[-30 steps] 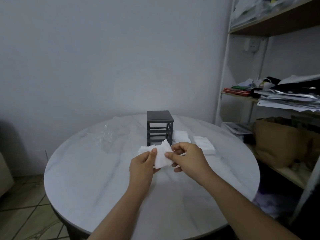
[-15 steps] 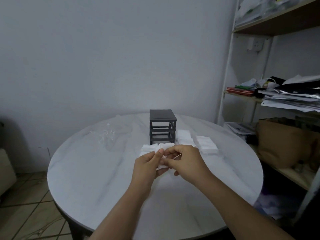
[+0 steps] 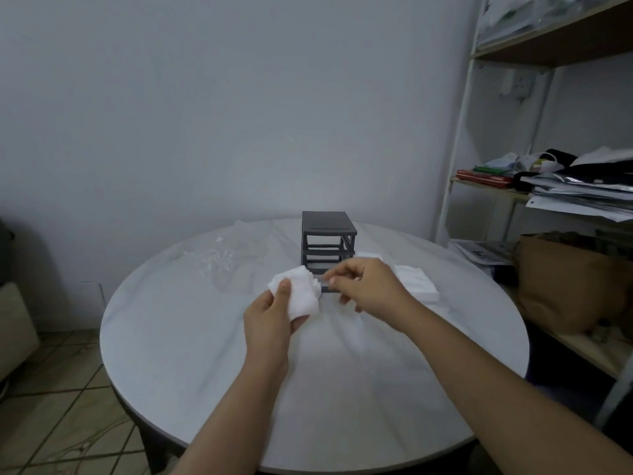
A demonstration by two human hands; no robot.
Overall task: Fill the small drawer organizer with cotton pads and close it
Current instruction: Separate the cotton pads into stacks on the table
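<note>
A small dark grey drawer organizer (image 3: 329, 231) stands at the middle back of the round white table (image 3: 205, 337). Its frame looks open, with slots showing. A dark drawer edge (image 3: 327, 288) shows in front of its base, between my hands. My left hand (image 3: 270, 323) is shut on a stack of white cotton pads (image 3: 301, 296), held just left of that edge. My right hand (image 3: 366, 289) hovers over the drawer with thumb and forefinger pinched together; whether a pad is between them is unclear. More cotton pad stacks (image 3: 416, 282) lie on the table to the right.
A crumpled clear plastic bag (image 3: 222, 262) lies at the back left of the table. A white-framed shelf unit (image 3: 513, 193) with papers and a brown bag (image 3: 565, 279) stands close on the right. Tiled floor shows at the lower left.
My left hand has carried the pad stack slightly left and apart from my right hand. My right hand has lowered toward the drawer in front of the organizer.
</note>
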